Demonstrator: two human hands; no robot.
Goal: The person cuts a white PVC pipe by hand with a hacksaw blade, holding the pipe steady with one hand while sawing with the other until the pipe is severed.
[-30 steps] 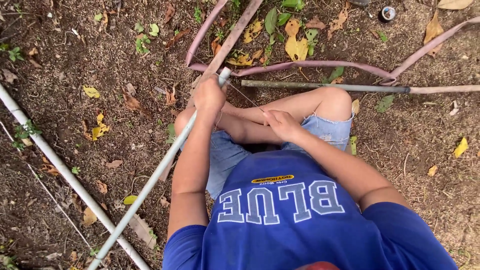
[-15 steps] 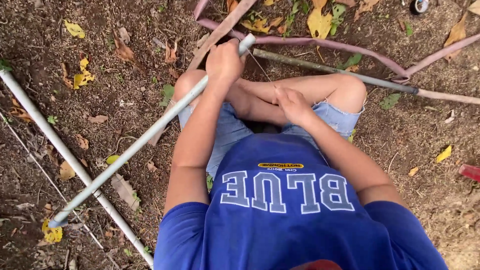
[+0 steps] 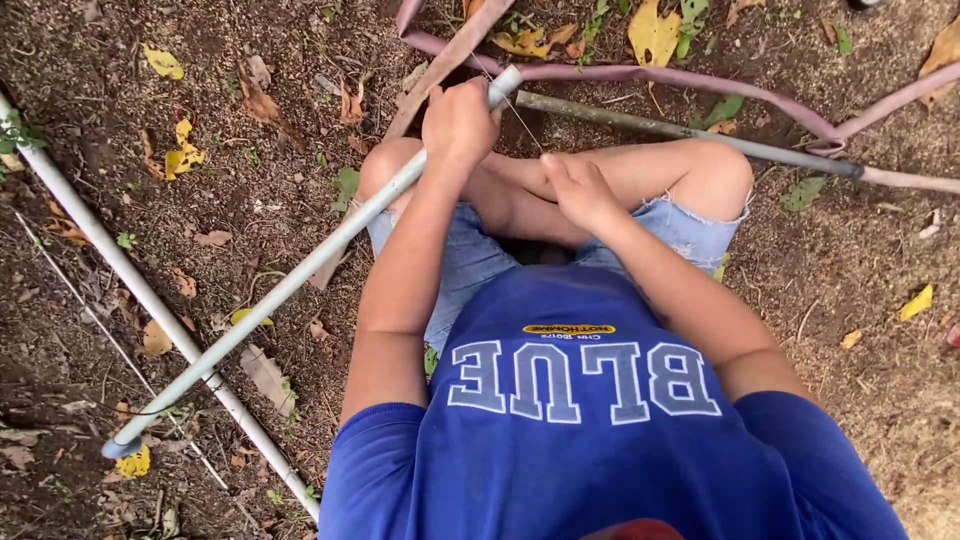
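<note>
My left hand grips a long grey metal pipe near its upper end; the pipe slants down to the lower left, its far end near the ground. My right hand rests just above my knees with the fingers pinched on a thin wire that runs up toward the pipe's top end. I am squatting in a blue shirt and denim shorts, knees below the hands. A second dark rod lies on the soil just beyond my knees.
A white pipe lies diagonally on the dirt at left, crossed by the grey pipe. A pinkish hose curves across the top. A wooden slat leans by my left hand. Dry leaves litter the bare soil.
The view has shifted so my hands sit higher in the frame. My left hand stays clamped on the grey pipe; my right hand has moved slightly up toward the wire.
</note>
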